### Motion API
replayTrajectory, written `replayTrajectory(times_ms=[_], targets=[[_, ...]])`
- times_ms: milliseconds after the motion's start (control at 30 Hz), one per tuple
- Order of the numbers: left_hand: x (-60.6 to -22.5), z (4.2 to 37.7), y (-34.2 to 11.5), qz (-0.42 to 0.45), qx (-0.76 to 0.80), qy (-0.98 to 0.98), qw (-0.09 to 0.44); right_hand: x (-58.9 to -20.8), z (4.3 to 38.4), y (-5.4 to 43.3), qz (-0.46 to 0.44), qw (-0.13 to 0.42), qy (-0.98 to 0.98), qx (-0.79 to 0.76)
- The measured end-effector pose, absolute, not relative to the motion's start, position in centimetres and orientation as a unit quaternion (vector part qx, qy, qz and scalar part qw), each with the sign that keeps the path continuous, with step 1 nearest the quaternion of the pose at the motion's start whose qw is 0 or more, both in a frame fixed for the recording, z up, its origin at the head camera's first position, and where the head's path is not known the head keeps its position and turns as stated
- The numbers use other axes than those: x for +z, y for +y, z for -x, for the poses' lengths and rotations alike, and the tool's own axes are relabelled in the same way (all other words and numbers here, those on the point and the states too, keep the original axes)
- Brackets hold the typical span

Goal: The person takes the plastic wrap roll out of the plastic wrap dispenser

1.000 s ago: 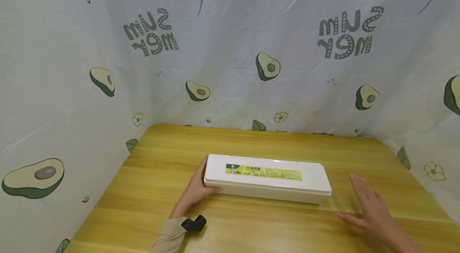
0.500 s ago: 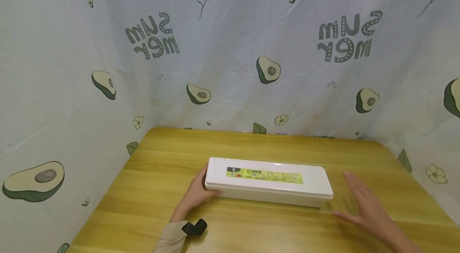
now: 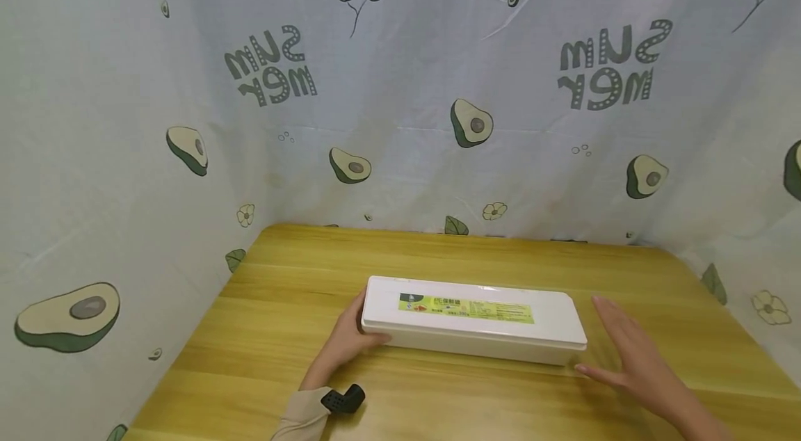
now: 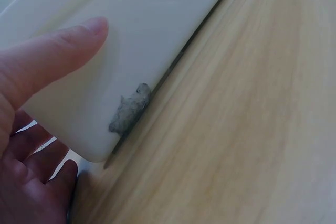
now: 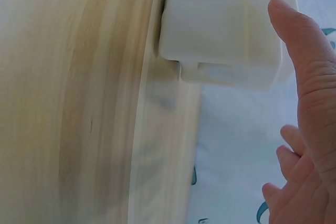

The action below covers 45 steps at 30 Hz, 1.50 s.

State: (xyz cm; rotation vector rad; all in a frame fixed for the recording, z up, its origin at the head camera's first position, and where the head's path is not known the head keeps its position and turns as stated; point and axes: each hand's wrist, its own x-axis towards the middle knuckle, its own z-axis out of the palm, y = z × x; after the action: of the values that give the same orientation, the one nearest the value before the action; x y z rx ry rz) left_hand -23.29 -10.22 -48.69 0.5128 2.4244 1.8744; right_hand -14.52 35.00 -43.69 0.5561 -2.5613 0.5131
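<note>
A long white plastic cling film box lies on the wooden table, its lid bearing a yellow-green printed label. My left hand holds its left end, thumb along the front face and the other fingers round the end. In the left wrist view the thumb lies over the white wall, above a grey patch low near the corner. Off the box's right end is my right hand, fingers extended and thumb apart, holding nothing. The right wrist view shows its thumb overlapping the box's end.
The wooden table has a yellowish grain. Pale curtains printed with avocados and lettering hang behind it and along both sides. A black wrist device sits at the left sleeve.
My right hand has moved left, closer to the box's right end. The left hand keeps its hold, and the box stays about where it was; the head view has shifted slightly.
</note>
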Motion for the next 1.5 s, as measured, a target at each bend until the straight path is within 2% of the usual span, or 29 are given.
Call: replayTrajectory(times_ms=[1500], targets=[[-48.2,23.3,-10.1,-0.161,0.596,0.786,0.02,-42.1,17.0,30.7,-0.25,0.227,-0.932,0.131]])
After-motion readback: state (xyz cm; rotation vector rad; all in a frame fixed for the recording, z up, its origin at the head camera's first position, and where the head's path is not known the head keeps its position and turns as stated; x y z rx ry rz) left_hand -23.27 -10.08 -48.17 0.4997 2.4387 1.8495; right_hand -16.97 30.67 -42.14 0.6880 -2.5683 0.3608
